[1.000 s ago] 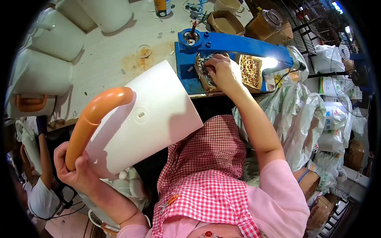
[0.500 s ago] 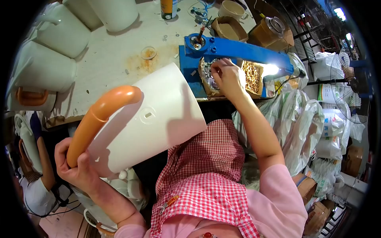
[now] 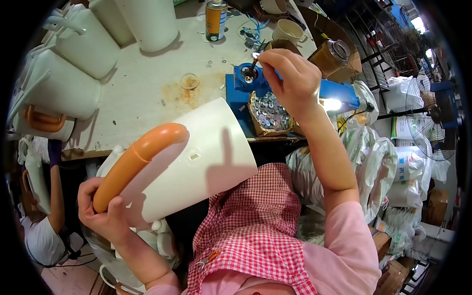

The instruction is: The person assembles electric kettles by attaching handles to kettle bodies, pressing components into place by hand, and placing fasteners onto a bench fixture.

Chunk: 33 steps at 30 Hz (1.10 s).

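One white container, long axis up-rightward, left fingers clenched round handle, right fingers on disc

A workshop: on the tabletop, a blue machine has a box of metal washers beside it and white containers left of it.

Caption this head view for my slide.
Left hand grips a white plastic vessel's curved orange handle; right hand holds a small shiny disc at a blue machine's dark pin.

Tilted white container with curved orange handle, small disc near pin.
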Motion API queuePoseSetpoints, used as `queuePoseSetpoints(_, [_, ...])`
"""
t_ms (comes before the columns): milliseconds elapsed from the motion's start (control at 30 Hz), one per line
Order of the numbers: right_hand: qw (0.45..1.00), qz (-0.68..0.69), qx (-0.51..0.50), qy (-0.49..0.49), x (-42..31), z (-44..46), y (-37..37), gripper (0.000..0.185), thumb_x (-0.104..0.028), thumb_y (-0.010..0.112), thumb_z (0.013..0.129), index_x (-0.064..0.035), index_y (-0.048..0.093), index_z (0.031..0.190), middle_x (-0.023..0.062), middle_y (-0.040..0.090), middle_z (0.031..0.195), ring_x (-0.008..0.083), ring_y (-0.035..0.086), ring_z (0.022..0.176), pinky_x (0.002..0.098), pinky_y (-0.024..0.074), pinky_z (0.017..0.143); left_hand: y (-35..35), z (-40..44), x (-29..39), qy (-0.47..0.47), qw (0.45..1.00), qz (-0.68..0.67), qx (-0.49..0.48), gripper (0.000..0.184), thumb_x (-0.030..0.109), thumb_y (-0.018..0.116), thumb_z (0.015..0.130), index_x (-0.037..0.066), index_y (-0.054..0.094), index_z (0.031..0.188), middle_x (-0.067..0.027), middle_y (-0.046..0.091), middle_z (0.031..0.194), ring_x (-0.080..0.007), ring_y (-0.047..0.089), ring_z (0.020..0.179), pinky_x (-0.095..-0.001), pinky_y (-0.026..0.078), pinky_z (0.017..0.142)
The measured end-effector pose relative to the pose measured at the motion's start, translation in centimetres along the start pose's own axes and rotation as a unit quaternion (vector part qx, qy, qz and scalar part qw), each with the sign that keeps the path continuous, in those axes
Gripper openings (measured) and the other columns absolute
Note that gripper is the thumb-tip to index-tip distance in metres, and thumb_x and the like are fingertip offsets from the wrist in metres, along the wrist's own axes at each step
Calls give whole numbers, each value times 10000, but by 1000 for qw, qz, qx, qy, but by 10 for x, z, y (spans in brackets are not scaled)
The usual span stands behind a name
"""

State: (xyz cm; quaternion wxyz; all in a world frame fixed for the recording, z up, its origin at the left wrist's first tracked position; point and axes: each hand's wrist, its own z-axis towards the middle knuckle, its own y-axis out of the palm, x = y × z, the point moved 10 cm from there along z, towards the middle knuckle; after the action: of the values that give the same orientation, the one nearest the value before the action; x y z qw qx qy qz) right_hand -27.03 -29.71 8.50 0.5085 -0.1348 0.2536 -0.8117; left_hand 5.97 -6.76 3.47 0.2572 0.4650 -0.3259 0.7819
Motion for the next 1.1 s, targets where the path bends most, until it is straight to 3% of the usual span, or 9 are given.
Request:
queuePoseSetpoints(333, [994, -75, -22, -72, -8, -5, 7, 117, -73, 727, 793, -102, 685, 898, 26, 712, 852, 214, 675, 668, 307, 533, 572, 1, 12, -1, -13, 1000, -20, 8, 584, 452, 892, 745, -13, 617, 968, 1, 578, 896, -84, 520, 775, -212, 408, 710])
queuePoseSetpoints(433, [998, -45, 30, -21, -18, -8, -12, 82, -117, 700, 874, -60, 694, 933, 49, 724, 849, 199, 693, 696, 300, 539, 613, 3, 19, 0, -12, 1000, -13, -4, 568, 441, 891, 753, -13, 627, 968, -2, 590, 902, -83, 529, 786, -214, 418, 717])
queuePoseSetpoints(467, [983, 113, -2, 146, -4, -16, -12, 128, -156, 682, 916, -35, 692, 958, 61, 725, 841, 186, 694, 708, 302, 538, 635, 4, 22, 1, -10, 1000, -7, -11, 564, 439, 892, 753, -14, 632, 968, -4, 597, 906, -83, 533, 792, -215, 423, 721])
queuePoseSetpoints(533, [839, 369, -107, 385, -2, -53, 23, 297, -253, 620, 1008, 36, 679, 1045, 95, 720, 876, 158, 682, 798, 300, 530, 732, 5, 34, 1, 7, 1000, -15, -12, 522, 387, 894, 756, -14, 639, 971, -6, 604, 915, -88, 540, 798, -219, 432, 734])
queuePoseSetpoints(600, [676, 557, -169, 452, -40, -65, 50, 360, -291, 609, 1017, 47, 662, 1130, 93, 717, 977, 148, 658, 902, 306, 526, 813, 12, 46, 6, 15, 999, -16, -25, 481, 336, 897, 759, -15, 646, 974, -8, 611, 925, -93, 548, 804, -223, 442, 748])
queuePoseSetpoints(667, [654, 595, -145, 443, -62, -61, 52, 413, -308, 633, 1007, 52, 630, 1209, 84, 703, 1072, 130, 618, 990, 309, 513, 885, 24, 59, 28, 82, 996, 7, 15, 374, 189, 873, 765, -15, 654, 988, -13, 626, 931, -100, 566, 827, -233, 461, 781])
queuePoseSetpoints(767, [672, 568, -41, 474, -25, -55, 43, 438, -286, 679, 987, 68, 610, 1236, 57, 705, 1090, 110, 620, 982, 301, 517, 887, 69, 84, 67, 101, 994, -5, 44, 243, 5, 814, 783, -21, 675, 980, -21, 670, 910, -100, 618, 807, -227, 508, 759])
queuePoseSetpoints(933, [689, 561, 76, 453, 23, -70, 39, 409, -275, 666, 998, 56, 624, 1236, 77, 704, 1105, 123, 626, 990, 291, 505, 880, 142, 119, 90, 154, 988, -30, 10, 296, 90, 887, 771, -6, 692, 972, -13, 677, 879, -85, 623, 786, -213, 506, 738])
queuePoseSetpoints(1100, [695, 545, 75, 463, 39, -88, 41, 414, -275, 675, 993, 60, 627, 1231, 73, 703, 1099, 123, 622, 988, 290, 502, 880, 168, 124, 73, 149, 988, -16, -27, 317, 148, 899, 775, 4, 694, 970, -3, 669, 872, -77, 601, 773, -212, 493, 719])
